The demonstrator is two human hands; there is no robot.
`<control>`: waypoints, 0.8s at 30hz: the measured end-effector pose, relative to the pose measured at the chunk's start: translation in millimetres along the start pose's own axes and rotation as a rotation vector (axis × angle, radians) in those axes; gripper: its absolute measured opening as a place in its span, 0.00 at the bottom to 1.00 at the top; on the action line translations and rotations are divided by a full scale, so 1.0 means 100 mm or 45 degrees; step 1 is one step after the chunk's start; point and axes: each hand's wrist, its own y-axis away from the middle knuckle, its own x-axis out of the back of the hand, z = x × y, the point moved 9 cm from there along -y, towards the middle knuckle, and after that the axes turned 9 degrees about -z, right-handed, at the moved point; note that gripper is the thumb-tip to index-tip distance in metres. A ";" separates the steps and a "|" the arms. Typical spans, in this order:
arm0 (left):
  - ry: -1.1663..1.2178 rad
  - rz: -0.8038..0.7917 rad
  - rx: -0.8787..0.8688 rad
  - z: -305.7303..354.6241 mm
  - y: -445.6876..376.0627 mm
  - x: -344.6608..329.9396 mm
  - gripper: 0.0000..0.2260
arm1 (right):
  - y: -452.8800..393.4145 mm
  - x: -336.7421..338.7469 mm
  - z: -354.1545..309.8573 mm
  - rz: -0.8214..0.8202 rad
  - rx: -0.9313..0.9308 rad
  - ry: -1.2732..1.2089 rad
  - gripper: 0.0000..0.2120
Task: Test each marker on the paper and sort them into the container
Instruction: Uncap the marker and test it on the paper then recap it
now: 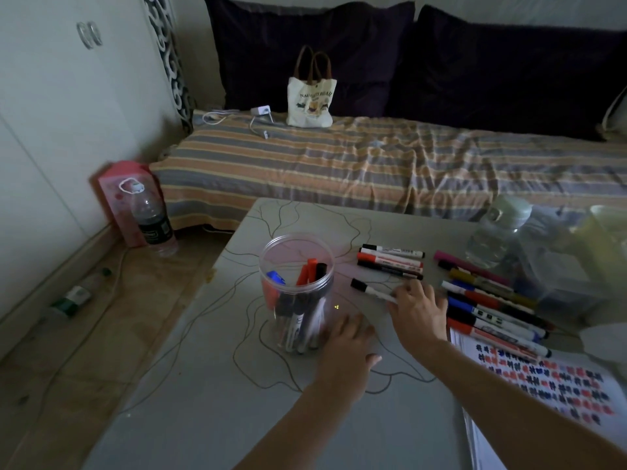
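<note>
A clear plastic jar [296,252] stands on the grey table [203,385] and holds several markers, caps up. My left hand [346,347] lies flat on the table just right of the jar's base, fingers straight. My right hand [419,308] grips the white barrel of a black-capped marker [364,289] that lies on the table, cap pointing left. Three more markers [390,259] lie behind it. A row of several markers [492,307] lies to the right. The test paper [549,381], covered in red and black marks, sits at the right edge.
A water bottle [492,235] and clear plastic items stand at the table's far right. Beyond the table is a bed with a striped sheet [339,157], a tote bag [310,96] and dark pillows. On the floor at left stand a bottle [152,225] and a pink box [118,195].
</note>
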 end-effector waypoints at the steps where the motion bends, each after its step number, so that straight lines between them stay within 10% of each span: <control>1: 0.066 -0.004 0.040 0.00 0.04 0.01 0.27 | 0.04 0.02 0.00 0.013 0.017 -0.047 0.13; 9: 1.182 0.103 0.520 0.09 0.27 0.12 0.17 | 1.12 0.10 0.39 -0.184 0.001 -0.880 0.04; 18: 2.248 0.089 0.669 0.94 0.60 -0.05 0.04 | 1.92 0.27 0.81 -0.253 -0.067 -1.110 0.09; 24: 2.446 -0.035 0.650 1.26 0.65 -0.06 0.08 | 2.06 0.34 0.89 -0.238 -0.032 -1.075 0.10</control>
